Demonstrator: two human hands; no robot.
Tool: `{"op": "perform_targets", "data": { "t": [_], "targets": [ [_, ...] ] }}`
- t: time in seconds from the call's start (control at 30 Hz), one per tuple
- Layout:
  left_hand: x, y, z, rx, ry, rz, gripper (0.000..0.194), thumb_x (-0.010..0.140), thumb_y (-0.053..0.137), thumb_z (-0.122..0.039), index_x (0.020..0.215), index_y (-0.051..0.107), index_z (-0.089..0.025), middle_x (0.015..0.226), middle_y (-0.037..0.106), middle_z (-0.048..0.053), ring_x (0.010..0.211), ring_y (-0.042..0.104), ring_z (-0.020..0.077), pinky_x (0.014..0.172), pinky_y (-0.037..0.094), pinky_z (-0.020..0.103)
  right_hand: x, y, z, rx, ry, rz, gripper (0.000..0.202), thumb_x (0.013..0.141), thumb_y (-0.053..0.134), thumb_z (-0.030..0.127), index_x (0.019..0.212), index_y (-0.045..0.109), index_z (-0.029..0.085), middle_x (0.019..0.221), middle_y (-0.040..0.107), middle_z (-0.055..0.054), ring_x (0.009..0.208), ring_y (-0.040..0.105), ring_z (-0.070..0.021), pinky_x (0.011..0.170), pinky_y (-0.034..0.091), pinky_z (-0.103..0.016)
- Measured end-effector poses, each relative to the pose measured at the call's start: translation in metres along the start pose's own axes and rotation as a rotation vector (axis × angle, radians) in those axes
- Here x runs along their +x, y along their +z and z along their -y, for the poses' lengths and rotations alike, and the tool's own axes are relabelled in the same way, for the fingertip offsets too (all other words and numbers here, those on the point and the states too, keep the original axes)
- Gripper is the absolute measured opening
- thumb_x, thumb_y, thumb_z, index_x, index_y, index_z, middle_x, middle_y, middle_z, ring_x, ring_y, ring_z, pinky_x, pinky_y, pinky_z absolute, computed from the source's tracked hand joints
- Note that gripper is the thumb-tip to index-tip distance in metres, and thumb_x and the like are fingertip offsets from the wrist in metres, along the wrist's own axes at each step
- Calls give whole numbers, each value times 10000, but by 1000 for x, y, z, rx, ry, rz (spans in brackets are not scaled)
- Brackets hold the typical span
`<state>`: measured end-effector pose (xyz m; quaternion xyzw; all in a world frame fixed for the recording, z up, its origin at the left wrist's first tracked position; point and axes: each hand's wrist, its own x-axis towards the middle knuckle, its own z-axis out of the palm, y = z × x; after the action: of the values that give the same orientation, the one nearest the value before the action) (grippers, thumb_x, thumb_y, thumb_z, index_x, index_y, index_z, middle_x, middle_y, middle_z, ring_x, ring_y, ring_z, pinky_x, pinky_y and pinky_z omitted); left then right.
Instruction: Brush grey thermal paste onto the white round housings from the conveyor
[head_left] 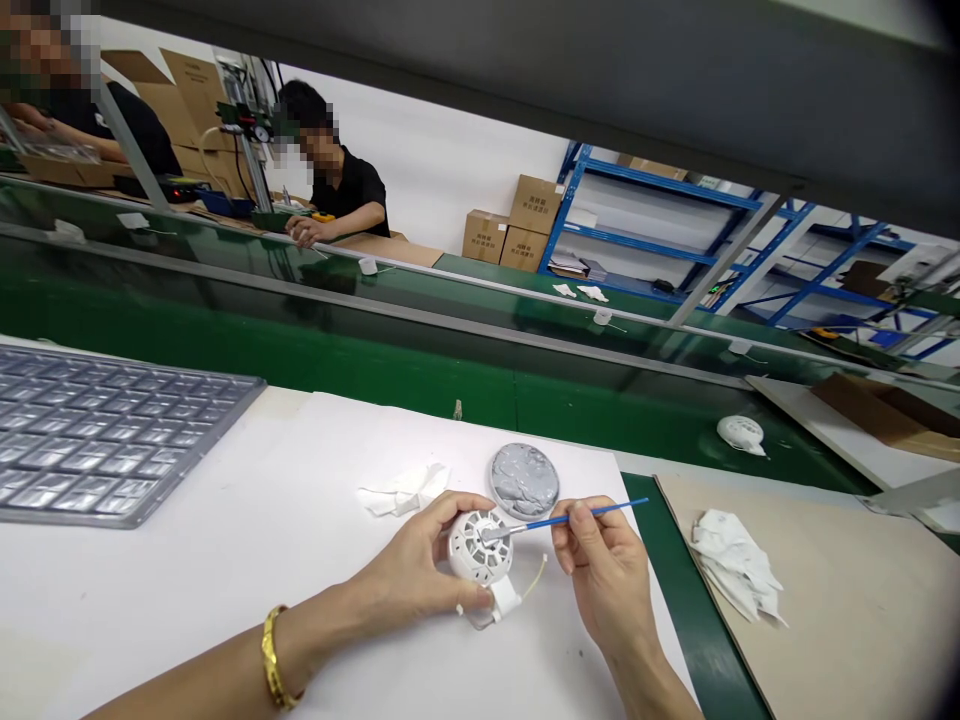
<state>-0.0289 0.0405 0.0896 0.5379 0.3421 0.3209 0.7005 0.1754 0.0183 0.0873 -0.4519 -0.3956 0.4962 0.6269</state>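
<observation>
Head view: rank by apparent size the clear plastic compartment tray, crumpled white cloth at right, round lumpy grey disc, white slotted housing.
Clear plastic compartment tray
Crumpled white cloth
Round lumpy grey disc and white slotted housing: too alike to rank

White vented housing (pixel 475 571) of smooth plastic, faint sheen; brush handle (pixel 543 522) glossy, ferrule (pixel 517 528) silvery metal; grey paste (pixel 523 478) rough, lumpy; tray (pixel 112 430) clear, shiny moulded plastic; crumpled wipe (pixel 735 565) matt, cloth or paper unclear; bracelet (pixel 269 658) polished gold-coloured metal; cartons (pixel 534 205) matt cardboard.
</observation>
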Motion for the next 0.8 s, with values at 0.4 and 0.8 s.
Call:
{"op": "perform_targets", "data": {
  "t": [0.4,0.8],
  "targets": [
    [0,0,-1,33,4,-10,672,560,755,-37,1139,476,-235,1041,585,14,996,553,199,827,449,311,0,0,13,-95,-95,-77,196,835,613,368,763,571,191,661,583,-25,472,422,-103,445,305,-248],
    [-2,-7,-3,145,168,-73,659,538,791,-75,1118,523,-236,1104,533,40,999,558,212,842,469,311,22,4,29,196,68,-165,228,665,765,347,698,603,189,714,555,-26,537,454,-97,402,354,-190]
  ]
}}
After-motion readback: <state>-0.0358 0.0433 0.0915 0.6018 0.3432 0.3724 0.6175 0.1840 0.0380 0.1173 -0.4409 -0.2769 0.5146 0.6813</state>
